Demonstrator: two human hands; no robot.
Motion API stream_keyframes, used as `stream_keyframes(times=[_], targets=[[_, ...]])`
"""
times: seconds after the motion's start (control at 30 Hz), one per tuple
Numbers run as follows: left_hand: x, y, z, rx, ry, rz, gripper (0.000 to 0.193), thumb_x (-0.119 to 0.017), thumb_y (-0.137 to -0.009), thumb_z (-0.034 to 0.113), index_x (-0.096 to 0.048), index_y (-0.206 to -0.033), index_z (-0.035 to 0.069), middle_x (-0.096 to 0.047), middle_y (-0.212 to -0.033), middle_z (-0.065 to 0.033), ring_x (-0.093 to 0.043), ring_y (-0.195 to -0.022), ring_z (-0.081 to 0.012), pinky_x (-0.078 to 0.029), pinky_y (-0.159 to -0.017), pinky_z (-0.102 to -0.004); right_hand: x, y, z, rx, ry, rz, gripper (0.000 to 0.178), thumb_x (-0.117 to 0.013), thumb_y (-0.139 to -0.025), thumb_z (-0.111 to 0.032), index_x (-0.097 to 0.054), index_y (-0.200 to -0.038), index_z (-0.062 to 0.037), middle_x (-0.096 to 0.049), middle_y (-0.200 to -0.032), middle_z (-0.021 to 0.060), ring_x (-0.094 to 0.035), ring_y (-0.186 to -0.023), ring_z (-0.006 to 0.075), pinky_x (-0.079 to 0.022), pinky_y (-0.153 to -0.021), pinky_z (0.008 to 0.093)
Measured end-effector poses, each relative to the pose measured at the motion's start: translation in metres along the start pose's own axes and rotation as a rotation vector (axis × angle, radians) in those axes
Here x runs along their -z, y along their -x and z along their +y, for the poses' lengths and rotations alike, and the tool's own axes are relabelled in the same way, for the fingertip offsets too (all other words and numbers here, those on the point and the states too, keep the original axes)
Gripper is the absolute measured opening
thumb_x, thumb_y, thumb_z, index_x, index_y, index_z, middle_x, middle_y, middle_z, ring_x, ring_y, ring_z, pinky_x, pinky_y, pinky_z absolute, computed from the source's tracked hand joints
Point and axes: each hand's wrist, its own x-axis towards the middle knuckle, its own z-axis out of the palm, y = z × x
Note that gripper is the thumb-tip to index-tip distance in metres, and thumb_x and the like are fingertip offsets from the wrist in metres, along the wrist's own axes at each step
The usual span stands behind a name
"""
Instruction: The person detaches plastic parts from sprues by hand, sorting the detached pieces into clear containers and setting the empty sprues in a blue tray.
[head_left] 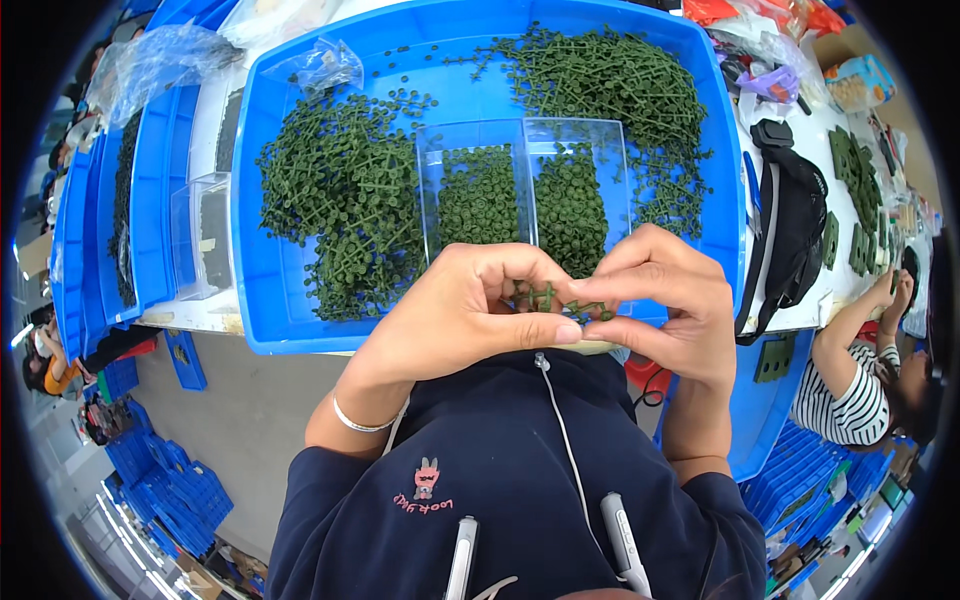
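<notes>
My left hand (450, 310) and my right hand (680, 300) meet over the near edge of a blue tray (300, 338). Between them is a small dark green plastic sprue (540, 297) with round pieces on it. The left thumb and fingers close around one part of it, while the right thumb and fingertips pinch its other end. Just beyond my hands stand two clear boxes side by side, the left box (432, 150) and the right box (612, 150), both holding many loose green round pieces (478, 195). Some of the sprue is hidden by my fingers.
Heaps of green sprues lie in the tray, a left pile (340, 190) and a right pile (615, 85). A clear plastic bag (325, 65) rests at its back left. A black bag (790, 220) lies to the right, where another person (850, 385) sits working.
</notes>
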Motion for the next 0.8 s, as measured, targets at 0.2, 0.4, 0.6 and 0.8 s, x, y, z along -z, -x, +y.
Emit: stream_keyframes(times=[0.2, 0.4, 0.6, 0.8], targets=[[0.002, -0.002, -0.002, 0.03, -0.044, 0.051, 0.012, -0.079, -0.091, 0.004, -0.07, -0.097, 0.001, -0.07, -0.087, -0.0005, -0.061, -0.078, -0.0025, -0.046, -0.064, -0.0199, 0.003, 0.0, 0.013, -0.036, -0.031, -0.025, 0.039, -0.087, -0.073, 0.0, -0.08, -0.11, -0.0074, -0.069, -0.092, 0.006, -0.066, -0.078, 0.014, -0.056, -0.067, 0.0268], [0.008, -0.008, 0.0, 0.142, 0.14, -0.047, 0.013, -0.078, -0.093, 0.011, -0.069, -0.094, 0.002, -0.068, -0.08, -0.001, -0.051, -0.062, -0.0006, -0.036, -0.052, -0.0197, 0.008, -0.005, 0.02, -0.111, -0.177, -0.078, 0.036, -0.088, -0.073, -0.001, -0.08, -0.108, -0.0052, -0.068, -0.088, 0.0055, -0.068, -0.078, 0.0137, -0.057, -0.069, 0.027], [0.007, -0.01, -0.01, 0.163, 0.399, -0.041, 0.015, -0.077, -0.093, 0.012, -0.067, -0.094, 0.001, -0.066, -0.073, -0.0039, -0.041, -0.05, -0.0004, -0.025, -0.043, -0.0196, 0.002, -0.005, 0.031, -0.157, -0.457, -0.037, 0.034, -0.088, -0.075, 0.002, -0.075, -0.107, 0.0013, -0.067, -0.094, 0.0074, -0.068, -0.081, 0.0125, -0.056, -0.071, 0.0256], [0.017, -0.005, -0.009, 0.151, 0.482, -0.086, 0.014, -0.075, -0.094, 0.009, -0.065, -0.095, -0.001, -0.065, -0.074, -0.0054, -0.042, -0.051, -0.0012, -0.025, -0.042, -0.0193, -0.005, -0.015, 0.034, -0.201, -0.664, -0.053, 0.032, -0.085, -0.076, 0.006, -0.077, -0.106, 0.0017, -0.068, -0.094, 0.0074, -0.067, -0.08, 0.0118, -0.056, -0.071, 0.0249]])
